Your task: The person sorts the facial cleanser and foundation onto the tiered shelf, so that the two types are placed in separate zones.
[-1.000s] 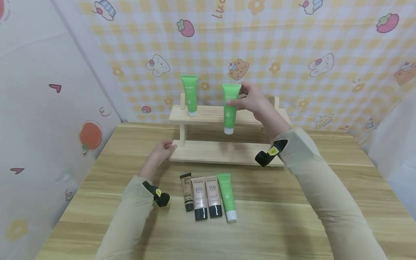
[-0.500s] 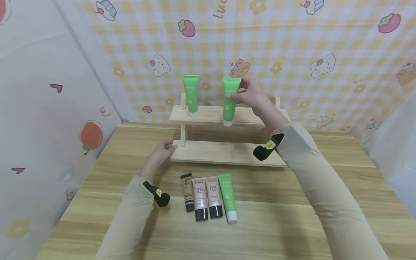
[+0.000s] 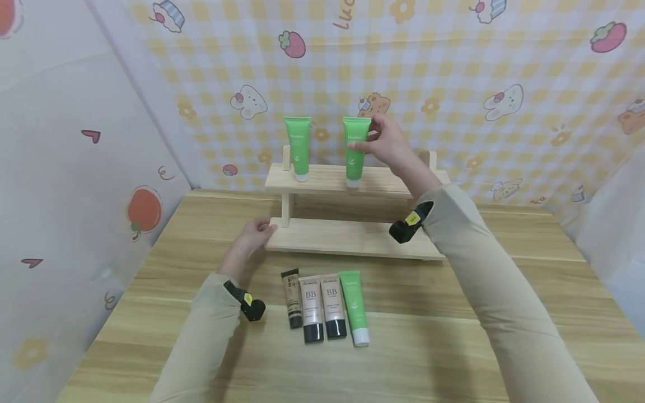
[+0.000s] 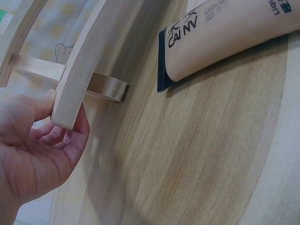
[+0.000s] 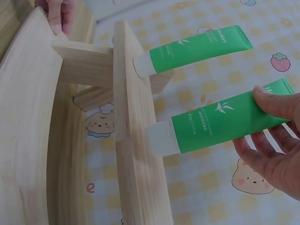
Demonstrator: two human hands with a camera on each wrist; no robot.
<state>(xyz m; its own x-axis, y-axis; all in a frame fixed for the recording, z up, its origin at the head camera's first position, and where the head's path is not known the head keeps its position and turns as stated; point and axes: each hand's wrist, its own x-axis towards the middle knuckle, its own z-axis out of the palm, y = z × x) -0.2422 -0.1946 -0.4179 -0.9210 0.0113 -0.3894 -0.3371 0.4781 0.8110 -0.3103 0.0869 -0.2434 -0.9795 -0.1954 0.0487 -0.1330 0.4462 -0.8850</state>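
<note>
1. We see the right hand with its grip closed on the upper part of the held green tube, thumb across the printed front and fingers behind.
2. We find that tube nearly upright, cap down, at the middle of the front edge of the upper shelf; whether its white cap touches the wood, we cannot tell.
3. Near the left end of that shelf we see the standing green tube, also cap down.
4. We see the left hand pinching the left end of the lower shelf, its grip closed to the board's thickness.
5. On the worktop, before the left half of the lower shelf's front edge, we count four tubes lying side by side: a brown tube, two BB tubes and the lying green tube.
</note>
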